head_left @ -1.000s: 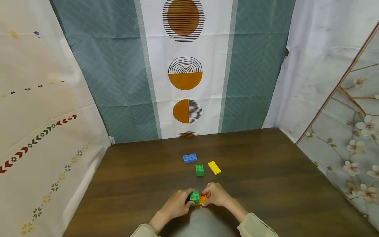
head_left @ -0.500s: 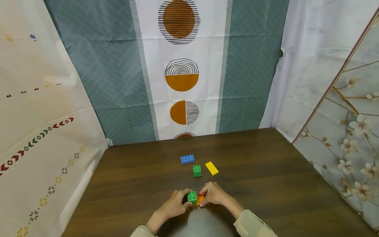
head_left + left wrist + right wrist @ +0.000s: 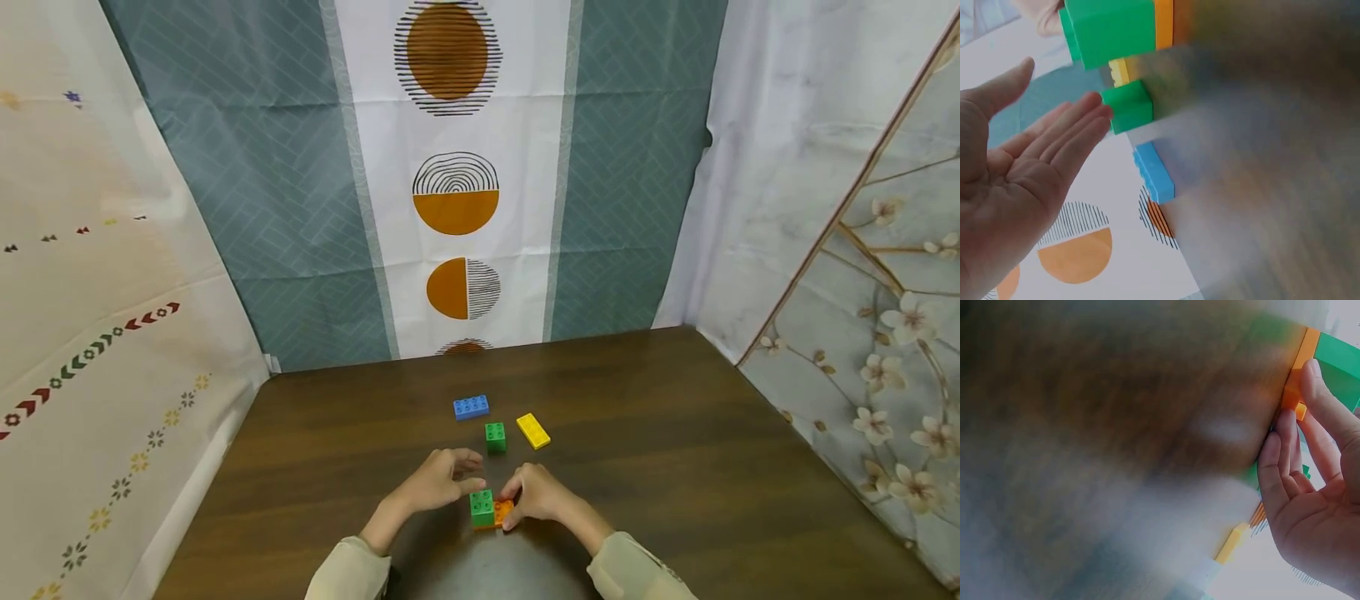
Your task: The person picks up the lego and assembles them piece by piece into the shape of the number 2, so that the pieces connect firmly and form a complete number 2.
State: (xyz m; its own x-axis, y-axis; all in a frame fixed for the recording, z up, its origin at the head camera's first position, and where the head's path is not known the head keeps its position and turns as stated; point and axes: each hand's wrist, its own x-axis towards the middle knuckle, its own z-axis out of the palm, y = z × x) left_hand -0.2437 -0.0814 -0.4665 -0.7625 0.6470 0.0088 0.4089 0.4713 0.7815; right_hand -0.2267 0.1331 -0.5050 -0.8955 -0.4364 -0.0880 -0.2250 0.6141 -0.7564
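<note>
Two joined bricks, a green brick (image 3: 482, 507) seated on an orange brick (image 3: 503, 511), sat on the counter (image 3: 675, 467) close in front of me. My right hand (image 3: 534, 496) pinched the orange one from 3 o'clock. My left hand (image 3: 438, 481) hovered flat and empty at 10 o'clock of the pair. Loose at 12 o'clock lay a small green brick (image 3: 495, 437), a yellow brick (image 3: 532, 431) and a blue brick (image 3: 471, 407).

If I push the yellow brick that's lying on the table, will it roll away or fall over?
Probably neither. The yellow brick lies flat and low on the wooden table, so it should slide rather than roll or tip. It looks like hard moulded plastic, likely stiff and light. With nothing touching it, a nudge may spin it.
</note>
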